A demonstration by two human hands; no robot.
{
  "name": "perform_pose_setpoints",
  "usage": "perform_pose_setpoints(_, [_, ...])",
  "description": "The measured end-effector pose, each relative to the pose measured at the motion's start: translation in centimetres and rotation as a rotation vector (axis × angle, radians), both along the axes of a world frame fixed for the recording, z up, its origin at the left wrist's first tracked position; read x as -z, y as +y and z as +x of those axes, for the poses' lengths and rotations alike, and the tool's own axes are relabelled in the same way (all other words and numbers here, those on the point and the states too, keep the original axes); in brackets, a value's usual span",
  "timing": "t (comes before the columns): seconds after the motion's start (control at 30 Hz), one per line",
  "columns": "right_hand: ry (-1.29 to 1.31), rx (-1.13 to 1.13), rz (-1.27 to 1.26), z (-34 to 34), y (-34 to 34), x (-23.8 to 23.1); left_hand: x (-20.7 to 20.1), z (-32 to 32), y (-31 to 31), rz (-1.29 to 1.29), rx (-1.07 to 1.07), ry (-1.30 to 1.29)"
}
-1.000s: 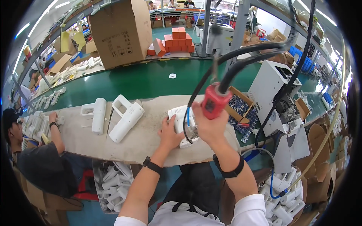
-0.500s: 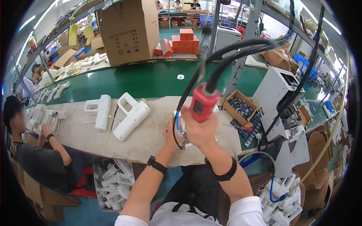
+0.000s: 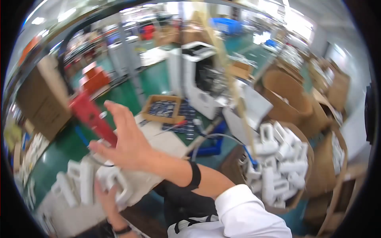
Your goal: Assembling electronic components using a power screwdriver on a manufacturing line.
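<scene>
My right hand (image 3: 127,139) is raised over the table with its fingers spread. Just beyond its fingertips hangs a red power screwdriver (image 3: 93,119), smeared by motion; no fingers are wrapped round it. Lower down, my left hand (image 3: 107,198) is blurred, its fingers apart, beside a white plastic housing with a loop handle (image 3: 123,186). Whether the left fingers touch that housing is hard to tell. More white housings (image 3: 86,180) lie on the table to the left of it.
An open cardboard tray (image 3: 147,113) of small dark parts stands on the bench, with more parts beside it. Beyond is a white machine (image 3: 196,83). At right, a carton (image 3: 307,174) holds many white housings. A pale hose (image 3: 238,107) crosses the view.
The view has swung to the right. My right hand has let go of the red screwdriver and opened. My left hand has come away from the work under the tool.
</scene>
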State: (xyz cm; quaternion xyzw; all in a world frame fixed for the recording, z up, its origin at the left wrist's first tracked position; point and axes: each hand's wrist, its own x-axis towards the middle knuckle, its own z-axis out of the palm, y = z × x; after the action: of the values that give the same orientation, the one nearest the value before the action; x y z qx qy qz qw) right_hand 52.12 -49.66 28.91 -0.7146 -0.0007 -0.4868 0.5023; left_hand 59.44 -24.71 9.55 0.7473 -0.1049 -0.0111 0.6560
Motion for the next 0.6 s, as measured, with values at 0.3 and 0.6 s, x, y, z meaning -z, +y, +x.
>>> perform_pose_setpoints(0.3, [1.018, -0.850, 0.268, -15.5, -0.4, 14.3, -3.9, -9.6, 9.5, 0.033, 0.536, 0.105])
perform_pose_setpoints(0.6, [0.729, -0.515, 0.773, -37.8, -7.6, 16.7, -6.7, -9.9, -0.6, -0.106, 0.813, -0.191])
